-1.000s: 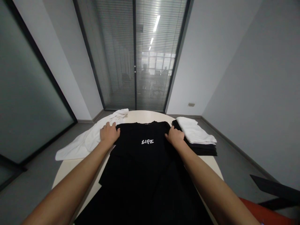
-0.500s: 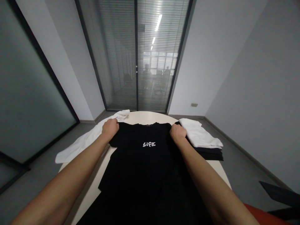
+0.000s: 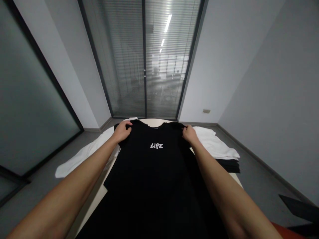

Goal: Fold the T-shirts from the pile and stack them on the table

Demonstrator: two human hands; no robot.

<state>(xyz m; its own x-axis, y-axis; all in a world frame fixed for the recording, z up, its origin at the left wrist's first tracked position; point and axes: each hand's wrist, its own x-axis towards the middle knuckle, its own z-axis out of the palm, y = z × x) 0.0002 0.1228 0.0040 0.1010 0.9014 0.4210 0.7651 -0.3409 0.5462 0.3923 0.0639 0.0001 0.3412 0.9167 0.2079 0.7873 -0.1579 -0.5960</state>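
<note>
A black T-shirt (image 3: 154, 172) with white lettering on its chest lies stretched over the table, collar at the far end. At its left shoulder area my left hand (image 3: 122, 131) rests on the cloth, thumb and forefinger apart. My right hand (image 3: 189, 134) is closed on the opposite shoulder, where the fabric bunches by the fingertips. The sleeves stick out beside and beneath both hands. The shirt's lower part spreads toward me between my forearms.
White cloth (image 3: 84, 154) hangs over the table's left side. To the right, a folded white garment (image 3: 214, 142) rests on a stack of black cloth (image 3: 228, 165). The pale round table (image 3: 154, 122) shows beyond the collar. Glass doors (image 3: 139, 66) with blinds stand behind.
The shirt's collar and lettering have moved farther away from me. Both hands went forward with the shoulders, and the left fingers have loosened from a fist.
</note>
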